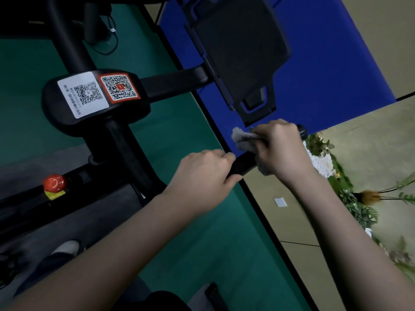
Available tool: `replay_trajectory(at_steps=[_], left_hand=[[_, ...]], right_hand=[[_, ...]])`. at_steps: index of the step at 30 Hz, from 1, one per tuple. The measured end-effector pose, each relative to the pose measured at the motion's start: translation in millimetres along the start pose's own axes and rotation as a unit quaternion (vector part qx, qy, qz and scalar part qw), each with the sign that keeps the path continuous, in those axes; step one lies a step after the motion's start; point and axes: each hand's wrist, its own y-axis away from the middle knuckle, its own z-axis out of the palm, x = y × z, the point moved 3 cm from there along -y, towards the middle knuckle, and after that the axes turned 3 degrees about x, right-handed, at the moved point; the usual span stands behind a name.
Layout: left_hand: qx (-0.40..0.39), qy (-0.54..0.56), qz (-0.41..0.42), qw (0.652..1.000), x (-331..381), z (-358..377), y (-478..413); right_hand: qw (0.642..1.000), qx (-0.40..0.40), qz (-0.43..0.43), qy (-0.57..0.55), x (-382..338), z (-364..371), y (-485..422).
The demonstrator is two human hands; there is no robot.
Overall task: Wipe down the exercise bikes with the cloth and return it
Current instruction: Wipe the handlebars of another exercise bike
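- Right hand (pixel 283 149): fingers curled, clamped on crumpled grey fabric cloth (pixel 241 136), which is bunched round the black tubular handlebar (pixel 243 162).
- Left hand (pixel 202 173), just beside: fingers closed round the same bar, steadying it.
- Judgement: wrap the cloth fully, then twist and slide it toward the black end cap (pixel 302 131) beyond the knuckles, in 1 pass.

Crumpled grey cloth (pixel 241 136) on black handlebar (pixel 243 163)

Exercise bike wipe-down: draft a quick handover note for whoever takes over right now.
Left hand: grips the black handlebar.
Right hand: holds the grey cloth against the same bar, nearer its end.
Done: cannot tell which parts are already wiped.
Left: finish this bar, probably the console with its QR stickers too, then return the cloth.
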Motion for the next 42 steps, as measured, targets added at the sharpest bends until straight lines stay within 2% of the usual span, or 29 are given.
replay_trajectory(at_steps=[5,11,16,22,27,32,39,42], left_hand=[[-0.002,0.020,-0.002,1.000,-0.2,0.7,-2.2],[-0.013,0.033,-0.015,0.999,-0.4,-0.3,-3.9],[-0.021,0.041,-0.019,0.999,-2.0,1.4,-3.3],[-0.019,0.039,-0.027,0.999,-1.4,0.6,-2.9],[-0.020,0.045,-0.032,0.998,-1.5,0.5,-2.2],[-0.019,0.045,-0.036,0.998,-1.1,0.0,-1.5],[-0.021,0.062,-0.041,0.997,-0.6,-1.4,-2.6],[-0.022,0.066,-0.044,0.997,-0.7,-1.5,-4.2]], right_hand=[[0.998,0.047,0.052,-0.002,15.2,-6.2,-0.7],[0.999,0.030,0.003,-0.032,-0.9,1.2,6.3],[0.992,0.083,0.086,-0.036,29.0,-14.8,-1.9],[0.997,0.067,0.028,-0.040,9.4,-1.1,14.2],[0.984,0.137,0.099,-0.063,31.4,-15.1,7.5],[0.992,0.093,0.056,-0.063,12.4,4.8,16.9],[0.965,0.214,0.113,-0.098,36.9,-15.6,14.2],[0.957,0.248,0.099,-0.110,26.0,0.4,26.3]])
